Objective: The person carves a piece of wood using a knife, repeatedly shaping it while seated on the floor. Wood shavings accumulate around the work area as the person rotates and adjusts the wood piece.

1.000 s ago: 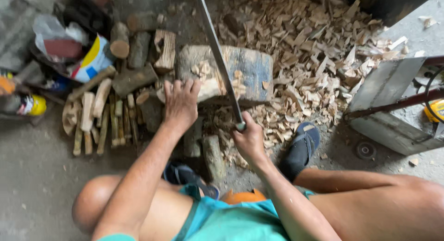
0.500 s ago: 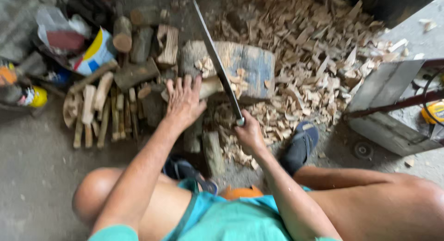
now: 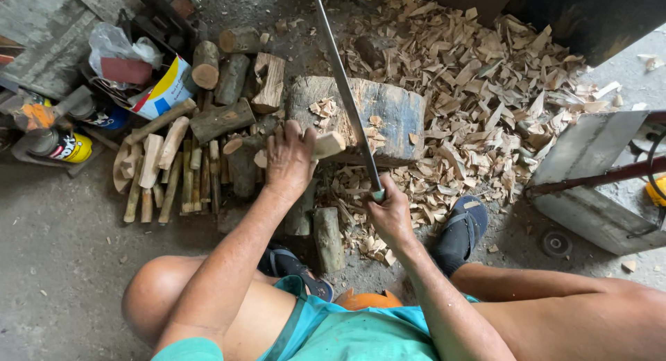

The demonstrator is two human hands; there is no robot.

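— Under the left hand?
— Pale bare-wood piece, matt; chopping block beyond it, rough weathered wood.
— In the right hand?
— Long blade, dull grey metal.
— Further out from it?
— Wood chips, dry, splintery; concrete floor, rough, matt.

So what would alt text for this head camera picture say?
A seated person's left hand steadies a small wood piece on a chopping log, while the right hand holds a long blade beside it. Wood chips cover the floor.
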